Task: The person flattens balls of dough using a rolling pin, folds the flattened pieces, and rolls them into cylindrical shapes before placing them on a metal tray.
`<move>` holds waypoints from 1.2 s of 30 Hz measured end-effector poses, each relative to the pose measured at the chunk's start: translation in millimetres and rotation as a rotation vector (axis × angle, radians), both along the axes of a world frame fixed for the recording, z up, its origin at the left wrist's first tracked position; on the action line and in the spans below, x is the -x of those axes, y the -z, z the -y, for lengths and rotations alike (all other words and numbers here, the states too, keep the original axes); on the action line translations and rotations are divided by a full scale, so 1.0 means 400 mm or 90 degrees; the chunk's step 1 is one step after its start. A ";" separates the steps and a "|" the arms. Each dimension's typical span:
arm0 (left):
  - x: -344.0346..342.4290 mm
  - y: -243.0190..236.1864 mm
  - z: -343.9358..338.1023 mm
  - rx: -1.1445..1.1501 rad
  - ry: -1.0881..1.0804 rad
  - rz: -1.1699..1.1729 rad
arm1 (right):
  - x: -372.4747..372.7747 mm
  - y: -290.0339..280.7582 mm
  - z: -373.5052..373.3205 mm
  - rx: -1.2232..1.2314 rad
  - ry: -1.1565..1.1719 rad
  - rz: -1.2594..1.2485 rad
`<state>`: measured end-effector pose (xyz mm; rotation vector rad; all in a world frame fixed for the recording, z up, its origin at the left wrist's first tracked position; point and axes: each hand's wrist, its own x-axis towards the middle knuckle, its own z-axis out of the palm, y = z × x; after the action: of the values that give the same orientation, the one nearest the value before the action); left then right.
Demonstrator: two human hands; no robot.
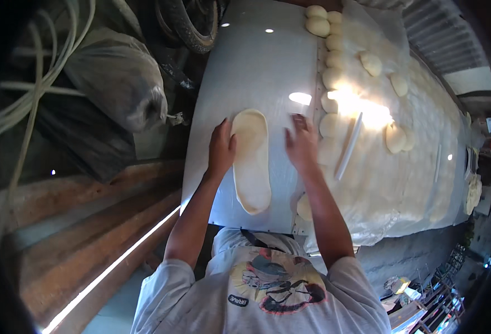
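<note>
Flattened dough on metal table, an open hand at either side

Seen from where I stand, the dough lies flat on the near part of the grey table, between the two hands. It is pale cream, long and narrow, rounded at both ends, with a slightly thicker rim along parts of its edge and a smooth, thinner-looking middle.

Left hand: fingers extended and close together, thumb parted from them, at the dough's left edge. Whether it touches or sits just beside that edge, I cannot tell. Right hand: fingers open and loosely parted, somewhat blurred, raised to the right of the dough and apart from it.

Surroundings: dough balls line the seam to the right. Beyond them a cloudy plastic sheet covers many more, with a few on top. A pale rod lies on the sheet. Glare washes out the patch beside the rod's far end. The right forearm partly hides the nearest ball. To the left stand a tied sack and a wheel.
</note>
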<state>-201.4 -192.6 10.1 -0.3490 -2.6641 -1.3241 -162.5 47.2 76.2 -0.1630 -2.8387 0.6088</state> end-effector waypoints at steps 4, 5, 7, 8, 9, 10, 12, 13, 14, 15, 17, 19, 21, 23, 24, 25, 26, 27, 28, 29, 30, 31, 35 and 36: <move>0.165 0.017 -0.082 0.100 0.087 -0.035 | 0.184 0.133 0.151 0.101 -0.002 0.108; 0.181 0.014 -0.069 0.105 0.089 -0.029 | 0.192 0.139 0.168 0.080 0.003 0.170; 0.196 0.006 -0.032 0.143 0.177 -0.013 | 0.162 0.118 0.177 0.108 -0.011 0.146; 0.186 -0.004 -0.023 0.140 0.171 -0.007 | 0.142 0.091 0.157 0.124 -0.024 0.119; 0.174 -0.027 -0.018 0.056 0.201 0.117 | 0.129 0.070 0.127 0.120 -0.023 0.123; 0.169 -0.060 -0.013 -0.029 0.231 0.234 | 0.123 0.048 0.090 0.325 -0.067 0.166; 0.147 -0.161 -0.017 -0.138 0.262 0.311 | 0.103 -0.014 -0.010 0.599 -0.136 0.256; 0.132 -0.217 0.008 -0.230 0.269 0.387 | 0.105 -0.066 -0.035 0.677 -0.181 0.308; 0.123 -0.254 0.034 -0.238 0.282 0.407 | 0.110 -0.138 -0.042 0.678 -0.191 0.343; 0.122 -0.305 0.039 -0.237 0.287 0.392 | 0.114 -0.184 -0.060 0.673 -0.197 0.329; 0.105 -0.425 0.057 -0.231 0.280 0.357 | 0.126 -0.272 -0.074 0.633 -0.319 0.331; 0.087 -0.543 0.088 -0.196 0.285 0.300 | 0.129 -0.401 -0.063 0.560 -0.390 0.306; 0.069 -0.656 0.085 -0.155 0.268 0.224 | 0.106 -0.502 -0.056 0.577 -0.391 0.192; 0.039 -0.762 0.076 -0.143 0.235 0.187 | 0.077 -0.598 -0.047 0.508 -0.381 0.057; 0.028 -0.809 0.055 -0.115 0.237 0.088 | 0.054 -0.626 -0.051 0.502 -0.376 0.053; 0.011 -0.833 0.046 -0.079 0.230 -0.008 | 0.034 -0.639 -0.041 0.438 -0.359 -0.041; -0.005 -0.829 0.033 -0.042 0.193 -0.061 | 0.015 -0.643 -0.029 0.373 -0.338 -0.133; -0.026 -0.801 0.019 -0.040 0.193 -0.061 | -0.004 -0.615 -0.011 0.375 -0.338 -0.134; -0.053 -0.748 0.018 -0.038 0.151 -0.114 | -0.027 -0.549 0.023 0.334 -0.264 -0.164; -0.068 -0.686 0.010 -0.048 0.119 -0.173 | -0.053 -0.483 0.039 0.278 -0.182 -0.197; -0.081 -0.592 0.015 0.015 0.111 -0.218 | -0.079 -0.387 0.050 0.225 -0.154 -0.208; -0.098 -0.456 0.017 0.076 0.102 -0.259 | -0.114 -0.263 0.057 0.171 -0.125 -0.213; -0.323 0.081 0.059 0.290 0.117 -0.022 | -0.381 0.238 0.103 -0.150 -0.140 -0.013; -0.399 0.101 0.058 0.306 0.093 -0.069 | -0.440 0.249 0.131 -0.160 -0.124 0.017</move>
<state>-41.9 -215.6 -30.3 -0.6588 -2.8786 -0.6499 13.4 -5.1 -23.6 0.1521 -2.9463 0.2808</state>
